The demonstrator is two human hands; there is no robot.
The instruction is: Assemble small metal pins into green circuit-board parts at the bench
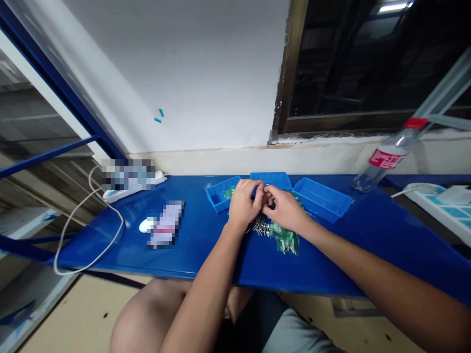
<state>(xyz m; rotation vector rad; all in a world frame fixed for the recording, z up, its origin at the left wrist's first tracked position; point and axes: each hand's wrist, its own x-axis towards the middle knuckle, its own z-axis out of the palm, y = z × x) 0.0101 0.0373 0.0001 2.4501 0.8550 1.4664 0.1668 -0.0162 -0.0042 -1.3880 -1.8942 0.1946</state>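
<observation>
Metal pieces (262, 227) lie by both hands (243, 202), curled together; cannot tell what they hold; bottle label (385, 158) illegible.

Blue trays (322, 198) bar the way to the wall (221, 73); metal pins (262, 228) and green bags (289, 240) crowd their near side. Open passage crosses the worktop (202, 230) between left forearm (213, 289) and pixelated item (167, 225).

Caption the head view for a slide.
Left hand and right hand, close together over silvery pieces on a blue table, near blue trays.

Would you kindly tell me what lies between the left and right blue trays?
The head view shows a middle blue tray, partly hidden by the left hand and right hand.
</observation>
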